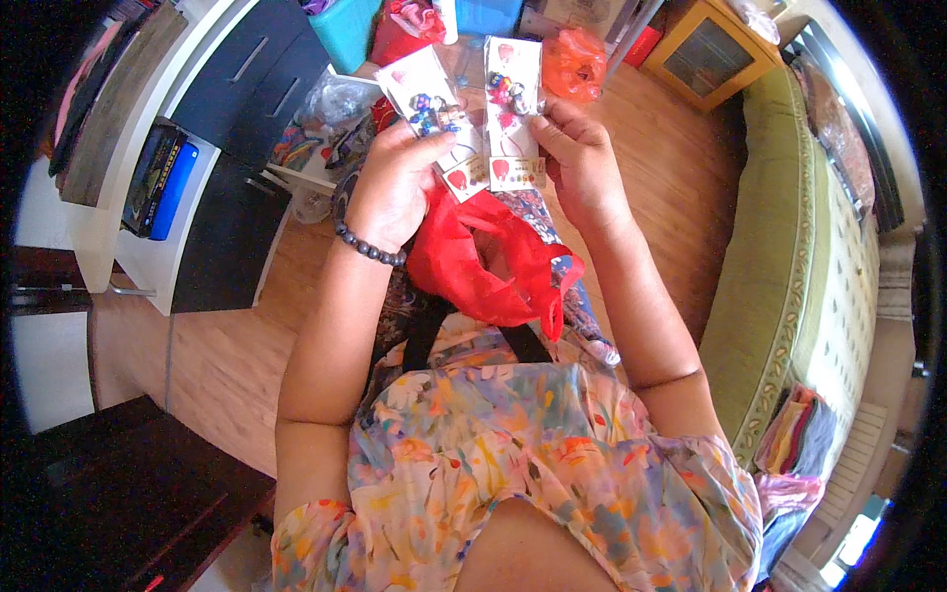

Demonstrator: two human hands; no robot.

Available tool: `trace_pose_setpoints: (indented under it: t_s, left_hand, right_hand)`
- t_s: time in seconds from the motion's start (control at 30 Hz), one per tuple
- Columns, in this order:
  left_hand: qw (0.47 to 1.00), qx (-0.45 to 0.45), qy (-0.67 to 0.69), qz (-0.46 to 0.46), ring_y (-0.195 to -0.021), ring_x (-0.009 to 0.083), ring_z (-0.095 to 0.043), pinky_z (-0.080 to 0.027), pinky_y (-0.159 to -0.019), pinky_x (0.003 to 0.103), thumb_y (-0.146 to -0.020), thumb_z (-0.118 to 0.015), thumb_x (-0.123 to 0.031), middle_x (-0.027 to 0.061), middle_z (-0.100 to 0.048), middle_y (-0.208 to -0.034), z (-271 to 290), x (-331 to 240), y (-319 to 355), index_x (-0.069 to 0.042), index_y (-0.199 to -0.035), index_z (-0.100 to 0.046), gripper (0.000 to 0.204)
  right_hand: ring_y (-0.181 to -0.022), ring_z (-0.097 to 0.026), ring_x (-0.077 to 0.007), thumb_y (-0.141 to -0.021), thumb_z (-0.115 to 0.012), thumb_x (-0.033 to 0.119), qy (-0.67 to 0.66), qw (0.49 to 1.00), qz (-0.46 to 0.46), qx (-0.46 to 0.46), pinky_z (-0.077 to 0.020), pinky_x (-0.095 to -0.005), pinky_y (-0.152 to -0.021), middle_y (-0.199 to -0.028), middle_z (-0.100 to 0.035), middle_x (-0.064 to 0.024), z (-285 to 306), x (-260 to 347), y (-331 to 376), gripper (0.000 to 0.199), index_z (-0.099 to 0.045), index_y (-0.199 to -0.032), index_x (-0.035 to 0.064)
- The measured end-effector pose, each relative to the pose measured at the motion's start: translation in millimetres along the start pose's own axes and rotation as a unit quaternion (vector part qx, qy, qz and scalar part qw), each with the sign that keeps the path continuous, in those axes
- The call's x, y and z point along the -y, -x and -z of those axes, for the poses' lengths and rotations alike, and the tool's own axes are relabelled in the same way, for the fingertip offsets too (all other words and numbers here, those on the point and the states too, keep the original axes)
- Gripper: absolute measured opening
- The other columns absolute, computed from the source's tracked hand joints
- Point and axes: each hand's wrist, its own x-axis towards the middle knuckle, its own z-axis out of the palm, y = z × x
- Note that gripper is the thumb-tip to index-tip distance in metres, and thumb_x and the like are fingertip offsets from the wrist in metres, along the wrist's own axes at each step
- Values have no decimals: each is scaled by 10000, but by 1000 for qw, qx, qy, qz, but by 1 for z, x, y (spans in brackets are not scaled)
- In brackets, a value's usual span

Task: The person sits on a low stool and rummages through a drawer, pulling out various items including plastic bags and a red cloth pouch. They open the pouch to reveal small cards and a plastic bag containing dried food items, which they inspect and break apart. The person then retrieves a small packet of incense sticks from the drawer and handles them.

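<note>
Pinching flat glossy card packets: left hand [395, 183] grips one [426, 97], right hand [582, 163] another [515, 113], above crinkled red bag [483, 261].

Two white cards are up in front of the person. The left card [426, 94], held in the left hand [395, 183], tilts with its top leaning left and carries a cluster of small dark blue and multicoloured trinkets at its middle. The right card [514, 109], pinched by the right hand [582, 163], stands nearly upright, with colourful trinkets near its top and red heart marks lower down. Their lower corners almost meet above a crumpled red plastic bag [488, 261] lying on the lap.
</note>
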Motion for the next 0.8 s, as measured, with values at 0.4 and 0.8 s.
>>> trace_pose_setpoints:
  t_s: [0.4, 0.8]
  left_hand:
    - [995, 26, 91, -1, -1038, 219, -582, -477, -897, 361, -809, -448, 64, 132, -587, -1126, -4, 1, -1, 55, -1169, -508, 365]
    - [998, 42, 49, -12, -1036, 174, -579, -486, -879, 333, -811, -534, 70, 83, -590, -1121, -5, 8, -4, -1, -1218, -489, 416]
  right_hand:
    - [-823, -604, -84, -929, -523, 107, 69, 996, 48, -6, -488, -220, -714, -928, -648, -24, -2, 5, -8, 259, -583, -1164, 15]
    - [-670, -579, -80, -882, -614, 106, 47, 997, 60, -13, -464, -227, -593, -766, -641, -31, -11, 16, -10, 101, -605, -909, 9]
